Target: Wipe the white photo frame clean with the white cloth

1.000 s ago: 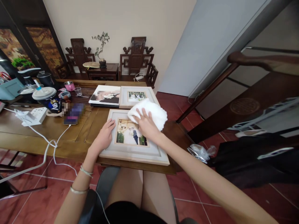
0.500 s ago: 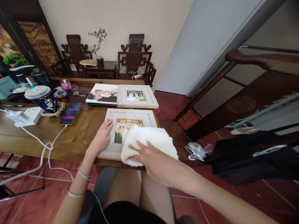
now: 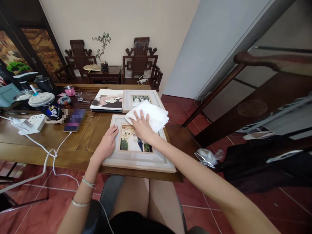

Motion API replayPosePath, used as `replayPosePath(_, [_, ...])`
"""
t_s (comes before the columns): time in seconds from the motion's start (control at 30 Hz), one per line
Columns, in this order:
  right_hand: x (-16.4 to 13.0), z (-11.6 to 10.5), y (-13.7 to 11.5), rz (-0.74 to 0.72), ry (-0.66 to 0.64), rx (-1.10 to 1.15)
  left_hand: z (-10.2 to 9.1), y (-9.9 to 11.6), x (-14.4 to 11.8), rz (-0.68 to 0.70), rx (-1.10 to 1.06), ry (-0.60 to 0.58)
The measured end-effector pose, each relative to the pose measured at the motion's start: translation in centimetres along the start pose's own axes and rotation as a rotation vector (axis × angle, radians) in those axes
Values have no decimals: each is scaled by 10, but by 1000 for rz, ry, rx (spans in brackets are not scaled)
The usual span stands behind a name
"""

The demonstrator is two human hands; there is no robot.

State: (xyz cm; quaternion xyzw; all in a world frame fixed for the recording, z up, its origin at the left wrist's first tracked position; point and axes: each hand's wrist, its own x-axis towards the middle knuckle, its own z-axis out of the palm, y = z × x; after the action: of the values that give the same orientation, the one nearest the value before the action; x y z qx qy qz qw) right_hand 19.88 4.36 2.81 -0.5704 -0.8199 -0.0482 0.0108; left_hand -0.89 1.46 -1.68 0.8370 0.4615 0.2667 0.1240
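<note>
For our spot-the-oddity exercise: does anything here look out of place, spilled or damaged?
I see nothing spilled or damaged. Only the white cables look untidy, looping loosely over the near edge of the table.

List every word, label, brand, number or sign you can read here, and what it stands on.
No word, brand or number is readable.
Dark cup: a crown emblem; any lettering is too small to read.
Phone: screen pixelated, unreadable.
Wooden chair back: round carved medallion, too blurred to read as a character.
</note>
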Motion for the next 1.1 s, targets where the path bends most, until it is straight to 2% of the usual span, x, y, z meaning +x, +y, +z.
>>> replayPosePath(0.1, [-1,-3,-5,-79,-38,-36,0,1,1,-16,-5,-7])
replayPosePath(0.23, [-35,-15,-21,-199,-164,-33,0,2,1,-17,-2,-9])
replayPosePath(0.4, [-90,-58,-32,-395,-365,86,0,3,0,-15,11,3])
replayPosePath(0.47, [-105,-73,-35,-462,-423,155,0,3,0,-12,7,7])
replayPosePath(0.53, [-111,-80,-39,-477,-456,184,0,3,0,-7,4,9])
replayPosePath(0.6, [-107,-73,-41,-442,-458,182,0,2,1,-6,-4,4])
replayPosePath(0.67, [-93,-58,-42,-370,-406,163,0,1,1,-8,-13,-3])
replayPosePath(0.83, [-32,-14,-26,-133,-133,21,2,-3,1,16,-35,-1])
replayPosePath(0.9, [-8,-7,-19,-155,-38,-42,2,-4,2,20,-37,12])
replayPosePath(0.97, [6,-5,-16,-237,-12,-72,3,-3,1,8,-39,36])
replayPosePath(1.1, [2,-12,-18,-351,-62,-67,2,0,0,-15,-72,113])
